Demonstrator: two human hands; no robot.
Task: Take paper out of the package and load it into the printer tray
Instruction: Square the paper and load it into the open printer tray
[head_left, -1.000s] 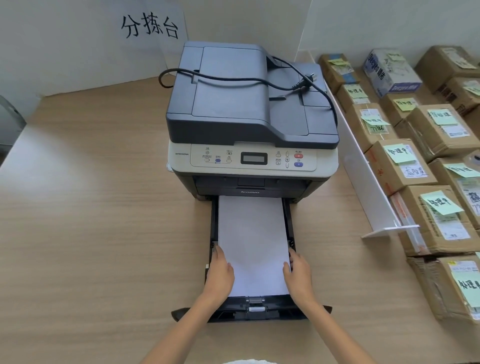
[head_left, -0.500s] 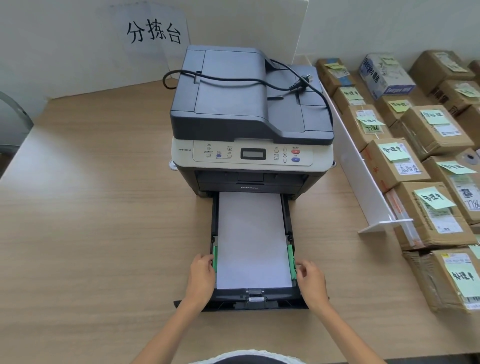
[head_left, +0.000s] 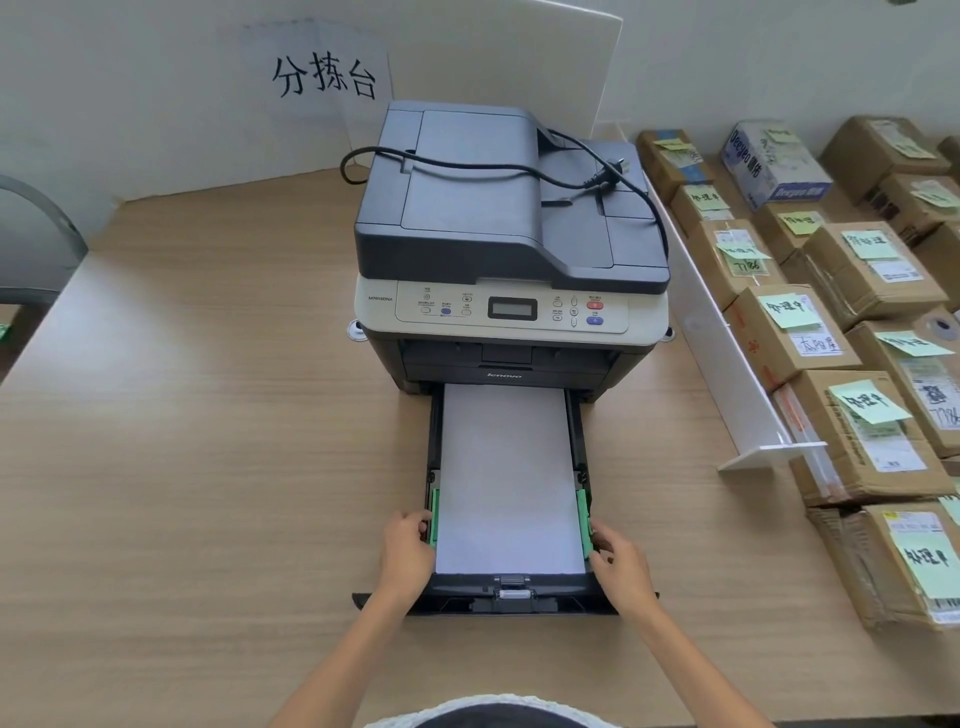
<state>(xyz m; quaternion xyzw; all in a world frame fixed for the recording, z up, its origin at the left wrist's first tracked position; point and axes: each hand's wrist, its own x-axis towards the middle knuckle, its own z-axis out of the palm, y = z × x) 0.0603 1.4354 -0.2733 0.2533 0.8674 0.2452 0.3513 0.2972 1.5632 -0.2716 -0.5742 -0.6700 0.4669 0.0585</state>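
While the paper stack (head_left: 506, 478) lies flat in the pulled-out printer tray (head_left: 509, 597) on the desk (head_left: 208, 467), the left hand (head_left: 408, 545) and right hand (head_left: 618, 564) pinch the green side guides (head_left: 432, 517). Squeezing too far could buckle sheets; uneven guides may skew feeding.
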